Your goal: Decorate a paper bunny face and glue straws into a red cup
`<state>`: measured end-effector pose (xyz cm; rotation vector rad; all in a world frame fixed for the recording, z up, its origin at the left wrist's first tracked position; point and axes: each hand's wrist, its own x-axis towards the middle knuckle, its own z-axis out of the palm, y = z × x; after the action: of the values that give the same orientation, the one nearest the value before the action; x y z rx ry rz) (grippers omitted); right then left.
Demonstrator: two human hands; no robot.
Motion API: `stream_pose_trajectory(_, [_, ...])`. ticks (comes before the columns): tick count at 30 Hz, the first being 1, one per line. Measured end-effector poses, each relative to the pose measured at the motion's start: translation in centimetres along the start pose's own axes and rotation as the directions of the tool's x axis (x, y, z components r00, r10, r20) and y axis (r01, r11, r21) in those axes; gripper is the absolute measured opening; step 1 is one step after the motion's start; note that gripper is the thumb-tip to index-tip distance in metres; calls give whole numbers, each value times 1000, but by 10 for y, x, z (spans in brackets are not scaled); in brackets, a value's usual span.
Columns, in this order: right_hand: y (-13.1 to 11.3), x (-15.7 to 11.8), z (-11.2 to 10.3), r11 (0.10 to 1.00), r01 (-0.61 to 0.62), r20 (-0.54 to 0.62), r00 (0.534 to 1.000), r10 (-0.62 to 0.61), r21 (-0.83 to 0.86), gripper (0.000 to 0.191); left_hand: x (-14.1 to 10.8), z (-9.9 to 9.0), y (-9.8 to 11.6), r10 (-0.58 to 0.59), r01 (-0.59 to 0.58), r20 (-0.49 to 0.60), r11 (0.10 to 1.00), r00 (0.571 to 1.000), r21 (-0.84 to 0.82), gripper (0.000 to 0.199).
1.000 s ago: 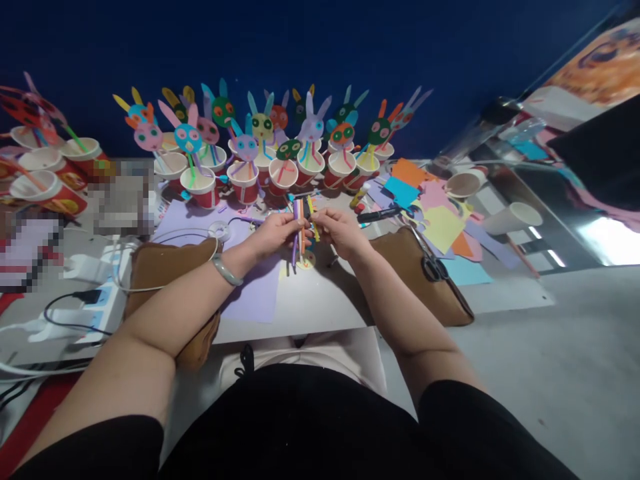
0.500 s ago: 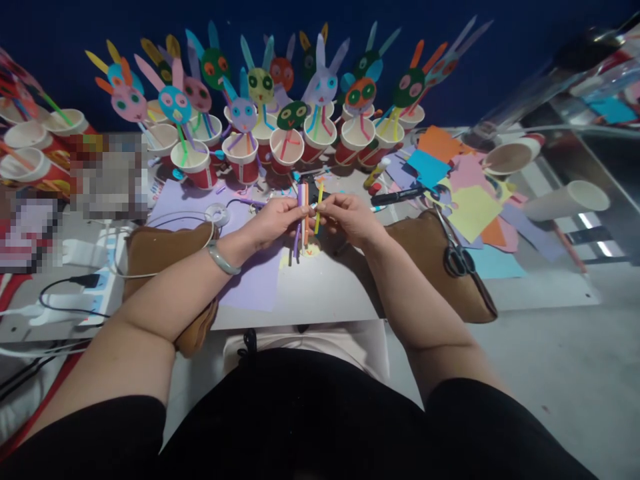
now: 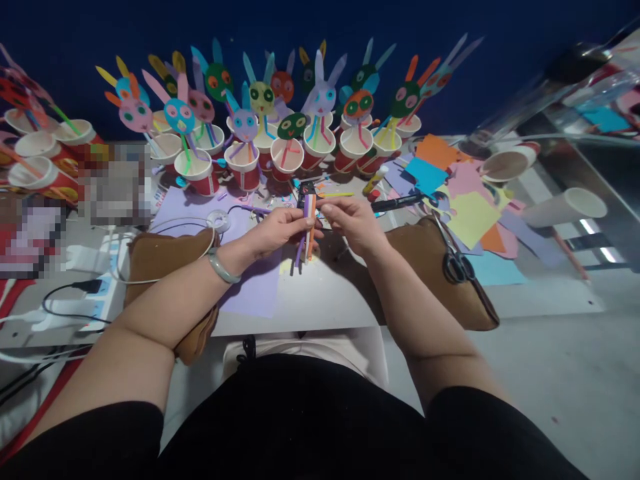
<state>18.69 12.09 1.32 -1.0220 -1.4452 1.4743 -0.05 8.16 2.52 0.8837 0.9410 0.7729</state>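
Tabletop (image 3: 330, 303): cups (image 3: 203, 183) holding straws (image 3: 188, 159); straw bundle (image 3: 309, 208) between hands (image 3: 278, 231).

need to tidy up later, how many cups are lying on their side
2. One cup is right of the coloured paper; the plain white cup is farther right and nearer the front. Others may be hidden behind the upright cups.

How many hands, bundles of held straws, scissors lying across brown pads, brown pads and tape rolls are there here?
Hands: 2 (left hand, right hand)
Bundles of held straws: 1 (straw bundle)
Scissors across brown pads: 1 (scissors)
Brown pads: 2 (left pad, right pad)
Tape rolls: 1 (tape roll)
Total: 7
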Motion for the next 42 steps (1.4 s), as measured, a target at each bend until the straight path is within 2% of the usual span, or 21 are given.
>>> stream_pose_trajectory(2, [-5, -7, 10, 1000, -8, 82, 997, 5, 26, 50, -1, 0, -1, -1, 0, 65, 1000, 998, 6, 16])
stream_pose_trajectory(7, [-8, -13, 14, 995, -24, 120, 993, 12, 102, 42, -4, 0, -3, -15, 8, 196, 999, 981, 39, 26])
stream_pose_trajectory(14, [-6, -13, 8, 990, -61, 183, 983, 36, 131, 41, -7, 3, -6, 19, -35, 258, 998, 966, 55, 40])
stream_pose_trajectory(18, [-4, -12, 9, 994, 11, 176, 984, -29, 106, 37, -7, 4, -6, 20, -39, 247, 997, 969, 71, 37])
stream_pose_trajectory(21, [-1, -11, 9, 993, 107, 133, 985, -112, 45, 44, -7, 3, -5, 5, -18, 230, 998, 973, 56, 34])
stream_pose_trajectory(26, [3, -9, 6, 983, 169, 162, 974, -156, -66, 45, -7, 3, -6, -10, 1, 243, 999, 970, 36, 35])
stream_pose_trajectory(37, [7, -8, 4, 977, 202, 187, 965, -186, -72, 44, -10, 8, -5, -29, 30, 218, 1000, 976, 2, 20])
stream_pose_trajectory(40, [5, -9, 6, 983, 172, 190, 969, -157, -66, 46, -9, 10, -4, -41, 40, 185, 999, 982, 11, 19])
stream_pose_trajectory(42, [4, -9, 8, 990, 132, 145, 982, -123, -52, 50, -8, 10, -3, -26, 24, 136, 1000, 990, 15, 20])
